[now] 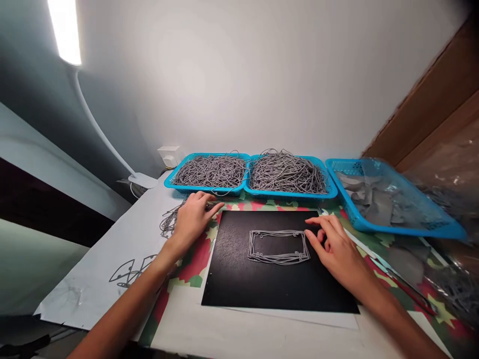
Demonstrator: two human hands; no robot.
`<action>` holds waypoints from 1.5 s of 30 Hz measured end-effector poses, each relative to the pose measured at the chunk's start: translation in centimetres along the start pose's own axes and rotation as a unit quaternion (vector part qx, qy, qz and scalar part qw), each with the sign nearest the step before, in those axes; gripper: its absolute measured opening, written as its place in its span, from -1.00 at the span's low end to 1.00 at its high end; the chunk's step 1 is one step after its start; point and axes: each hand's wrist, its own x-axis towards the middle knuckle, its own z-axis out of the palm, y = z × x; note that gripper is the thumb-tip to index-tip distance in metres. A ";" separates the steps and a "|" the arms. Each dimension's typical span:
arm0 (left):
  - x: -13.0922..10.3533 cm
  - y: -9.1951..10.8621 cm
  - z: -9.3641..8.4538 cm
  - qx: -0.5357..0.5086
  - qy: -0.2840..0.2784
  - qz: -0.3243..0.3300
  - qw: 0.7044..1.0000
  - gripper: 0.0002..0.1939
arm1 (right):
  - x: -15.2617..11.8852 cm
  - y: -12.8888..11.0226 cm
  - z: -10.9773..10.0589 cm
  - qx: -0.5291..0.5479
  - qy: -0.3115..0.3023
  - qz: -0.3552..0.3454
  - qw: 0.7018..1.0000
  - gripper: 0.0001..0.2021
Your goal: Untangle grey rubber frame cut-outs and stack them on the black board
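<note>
1. Grey cord frame (279, 246) is lying at the centre of the black mat (239, 279).
2. Right hand (337, 247) is touching its right edge, fingers loosely spread, gripping nothing.
3. Left hand (192, 219) is resting flat on loose cords (168, 219) near the mat's far left corner.

A lit desk lamp (64, 31) at the upper left glares white and spreads soft, even light over the pale wall (262, 75). The black mat (277, 284) shows a faint sheen. The far left falls dim. Edges bow outward, and the right-hand clutter looks smeared, perhaps motion blur.
</note>
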 end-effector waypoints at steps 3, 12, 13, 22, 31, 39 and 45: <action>0.8 0.6 1.8 -0.044 0.018 0.002 0.999 -0.75 | -0.2 0.2 0.2 -0.017 0.008 -0.008 1.000 -0.70; -1.8 0.0 -3.9 -0.367 0.208 -0.097 0.902 -0.85 | -0.4 -0.6 -0.5 -0.020 0.032 -0.002 0.999 -0.72; -2.0 -0.2 -4.7 -0.396 0.234 -0.111 0.881 -0.86 | -0.4 -0.7 -0.7 -0.017 0.035 -0.005 0.999 -0.72; 0.3 0.4 -10.5 -0.525 0.279 -0.092 0.799 -0.82 | -0.3 0.0 -0.5 -0.030 0.086 -0.032 0.995 -0.76; 1.0 2.1 -12.1 -0.438 0.364 0.031 0.821 -0.92 | -0.2 1.2 0.2 -0.027 0.134 -0.058 0.989 -0.78; 0.8 2.0 -11.1 -0.423 0.191 0.006 0.886 -0.87 | -0.5 0.0 -0.2 -0.007 0.129 -0.055 0.990 -0.78; -8.4 5.9 -7.1 -0.353 -0.043 0.065 0.932 -0.85 | -5.7 -5.8 -0.3 0.117 0.001 0.049 0.992 -0.78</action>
